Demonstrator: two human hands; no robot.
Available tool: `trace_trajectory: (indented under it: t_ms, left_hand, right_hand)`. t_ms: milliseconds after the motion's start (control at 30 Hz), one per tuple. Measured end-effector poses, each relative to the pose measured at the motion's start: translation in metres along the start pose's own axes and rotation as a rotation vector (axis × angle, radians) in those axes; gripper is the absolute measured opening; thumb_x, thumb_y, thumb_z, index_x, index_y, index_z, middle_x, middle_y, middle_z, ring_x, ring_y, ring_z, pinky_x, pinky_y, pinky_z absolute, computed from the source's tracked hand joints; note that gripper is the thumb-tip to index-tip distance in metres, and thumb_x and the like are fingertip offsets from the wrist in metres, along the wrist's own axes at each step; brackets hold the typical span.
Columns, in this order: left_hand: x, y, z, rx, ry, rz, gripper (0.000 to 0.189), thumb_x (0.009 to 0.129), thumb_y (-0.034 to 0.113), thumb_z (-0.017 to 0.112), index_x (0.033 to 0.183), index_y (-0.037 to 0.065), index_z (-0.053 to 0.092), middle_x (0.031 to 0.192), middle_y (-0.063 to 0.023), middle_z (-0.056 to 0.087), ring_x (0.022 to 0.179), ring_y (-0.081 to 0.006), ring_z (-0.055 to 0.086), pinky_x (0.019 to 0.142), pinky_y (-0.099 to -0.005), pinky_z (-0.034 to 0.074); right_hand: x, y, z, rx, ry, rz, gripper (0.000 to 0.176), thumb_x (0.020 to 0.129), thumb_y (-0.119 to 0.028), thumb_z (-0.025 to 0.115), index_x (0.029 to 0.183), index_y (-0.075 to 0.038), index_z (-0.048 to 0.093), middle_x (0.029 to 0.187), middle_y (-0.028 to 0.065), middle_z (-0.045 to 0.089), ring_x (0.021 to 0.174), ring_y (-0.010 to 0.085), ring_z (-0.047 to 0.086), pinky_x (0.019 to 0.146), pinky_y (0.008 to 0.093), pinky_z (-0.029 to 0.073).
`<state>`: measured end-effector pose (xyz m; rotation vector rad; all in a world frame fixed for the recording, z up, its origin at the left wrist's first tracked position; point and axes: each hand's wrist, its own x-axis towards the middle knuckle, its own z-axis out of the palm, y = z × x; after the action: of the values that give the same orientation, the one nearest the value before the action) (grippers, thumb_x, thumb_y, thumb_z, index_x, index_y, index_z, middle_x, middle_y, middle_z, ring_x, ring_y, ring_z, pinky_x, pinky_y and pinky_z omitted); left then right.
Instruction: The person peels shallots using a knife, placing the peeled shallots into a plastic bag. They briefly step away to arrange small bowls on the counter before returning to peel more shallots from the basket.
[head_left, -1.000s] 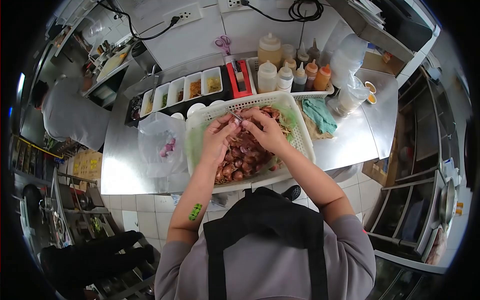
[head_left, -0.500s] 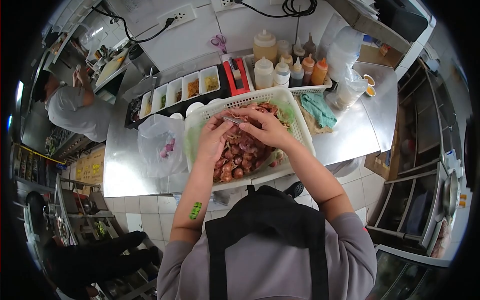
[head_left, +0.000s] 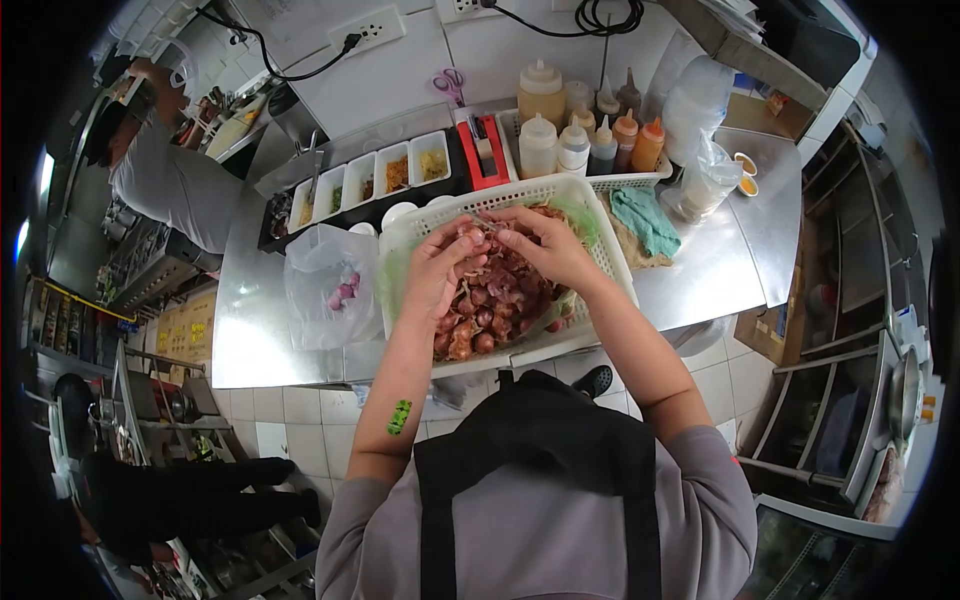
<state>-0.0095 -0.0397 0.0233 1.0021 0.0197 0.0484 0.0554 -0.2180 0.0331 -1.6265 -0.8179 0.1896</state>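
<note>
My left hand [head_left: 440, 268] is closed around a shallot [head_left: 474, 236], which its fingers partly hide. Meeting it at the fingertips, my right hand [head_left: 548, 246] grips a small knife [head_left: 484, 219]; only a bit of the metal blade shows. Both hands are above a white plastic basket [head_left: 622, 270] with green netting inside. Reddish-brown shallots [head_left: 482, 322] and loose papery skins lie heaped in it. Left of the basket, a clear plastic bag [head_left: 305, 262] stands on the steel table, holding several pinkish-purple peeled shallots [head_left: 346, 290].
Behind the basket are a rack of seasoning tubs [head_left: 396, 172], a red holder [head_left: 488, 150] and squeeze bottles [head_left: 573, 150]. A green cloth [head_left: 646, 220] lies to the right on the steel table [head_left: 700, 280]. Co-workers stand at the upper left [head_left: 180, 185] and lower left [head_left: 200, 490].
The shallot is now visible between my fingertips, and the blade has shifted and turned at its far side. The upper-left co-worker has moved an arm. The whole view has shifted slightly.
</note>
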Motion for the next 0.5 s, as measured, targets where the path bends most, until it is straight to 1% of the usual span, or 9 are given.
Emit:
trace_trajectory:
  t_ms: [33, 100, 133, 167, 233, 333, 433, 467, 500]
  left_hand:
    - [0.0021, -0.0028, -0.0045, 0.009, -0.004, 0.018, 0.021, 0.086, 0.007, 0.056, 0.106, -0.001, 0.054, 0.098, -0.0092, 0.061, 0.085, -0.0162, 0.062, 0.073, -0.0251, 0.054]
    - [0.0032, -0.0040, -0.0071, 0.017, -0.009, 0.038, 0.022, 0.087, 0.007, 0.056, 0.107, 0.000, 0.054, 0.098, -0.0090, 0.061, 0.085, -0.0162, 0.062, 0.073, -0.0248, 0.054]
    - [0.0026, -0.0039, -0.0073, 0.004, -0.023, 0.046, 0.022, 0.087, 0.008, 0.056, 0.106, 0.000, 0.054, 0.097, -0.0092, 0.061, 0.084, -0.0162, 0.062, 0.073, -0.0247, 0.054]
    - [0.0025, -0.0035, -0.0075, -0.010, -0.038, 0.054, 0.021, 0.087, 0.008, 0.056, 0.106, -0.001, 0.054, 0.097, -0.0094, 0.062, 0.084, -0.0161, 0.062, 0.072, -0.0246, 0.054]
    - [0.0033, -0.0047, -0.0094, -0.039, -0.032, 0.051, 0.021, 0.085, 0.008, 0.058, 0.104, -0.001, 0.056, 0.095, -0.0091, 0.062, 0.082, -0.0159, 0.063, 0.072, -0.0252, 0.054]
    - [0.0040, -0.0105, -0.0124, -0.047, -0.045, 0.027, 0.020, 0.084, 0.008, 0.060, 0.101, -0.002, 0.057, 0.092, -0.0084, 0.063, 0.080, -0.0153, 0.063, 0.072, -0.0257, 0.055]
    - [0.0051, -0.0113, -0.0115, -0.006, -0.064, 0.006, 0.020, 0.085, 0.010, 0.059, 0.102, -0.001, 0.057, 0.092, -0.0079, 0.063, 0.079, -0.0150, 0.063, 0.071, -0.0251, 0.055]
    - [0.0055, -0.0106, -0.0106, 0.010, -0.061, 0.012, 0.021, 0.086, 0.012, 0.059, 0.103, -0.001, 0.057, 0.091, -0.0079, 0.063, 0.078, -0.0151, 0.062, 0.070, -0.0245, 0.055]
    - [0.0055, -0.0099, -0.0100, 0.010, -0.062, 0.012, 0.021, 0.086, 0.012, 0.059, 0.103, -0.001, 0.057, 0.091, -0.0079, 0.063, 0.078, -0.0151, 0.062, 0.070, -0.0245, 0.055]
  right_hand:
    - [-0.0013, -0.0027, -0.0006, -0.001, 0.000, -0.002, 0.029, 0.089, -0.014, 0.054, 0.116, -0.005, 0.056, 0.106, 0.0063, 0.061, 0.097, 0.0138, 0.055, 0.088, 0.0283, 0.041]
    - [-0.0036, -0.0064, -0.0007, 0.054, -0.124, 0.007, 0.031, 0.089, -0.017, 0.054, 0.118, -0.004, 0.054, 0.110, 0.0059, 0.060, 0.101, 0.0136, 0.054, 0.089, 0.0287, 0.040]
    - [-0.0034, -0.0030, 0.0006, 0.021, -0.105, -0.057, 0.032, 0.088, -0.018, 0.055, 0.118, -0.005, 0.054, 0.109, 0.0061, 0.060, 0.101, 0.0143, 0.054, 0.090, 0.0293, 0.040]
    - [-0.0034, -0.0035, 0.0017, 0.021, -0.105, -0.059, 0.032, 0.088, -0.018, 0.055, 0.118, -0.005, 0.054, 0.109, 0.0061, 0.060, 0.101, 0.0143, 0.054, 0.090, 0.0293, 0.040]
    - [-0.0038, -0.0061, 0.0048, -0.013, -0.049, -0.142, 0.030, 0.086, -0.015, 0.056, 0.116, -0.011, 0.056, 0.093, 0.0097, 0.063, 0.083, 0.0194, 0.057, 0.078, 0.0316, 0.044]
    - [-0.0011, -0.0004, 0.0061, -0.086, -0.002, -0.191, 0.027, 0.085, -0.014, 0.056, 0.113, -0.011, 0.059, 0.094, 0.0121, 0.063, 0.084, 0.0230, 0.058, 0.079, 0.0326, 0.044]
    - [-0.0010, -0.0023, 0.0035, -0.080, -0.008, -0.164, 0.025, 0.085, -0.014, 0.056, 0.110, -0.010, 0.060, 0.095, 0.0129, 0.062, 0.086, 0.0247, 0.058, 0.080, 0.0331, 0.044]
    - [-0.0009, -0.0007, 0.0027, -0.080, -0.006, -0.164, 0.025, 0.085, -0.014, 0.056, 0.110, -0.010, 0.060, 0.095, 0.0129, 0.062, 0.086, 0.0247, 0.058, 0.080, 0.0331, 0.044]
    - [-0.0005, 0.0013, 0.0020, -0.111, -0.019, -0.134, 0.027, 0.087, -0.015, 0.055, 0.113, -0.009, 0.058, 0.099, 0.0103, 0.061, 0.092, 0.0211, 0.057, 0.084, 0.0318, 0.043]
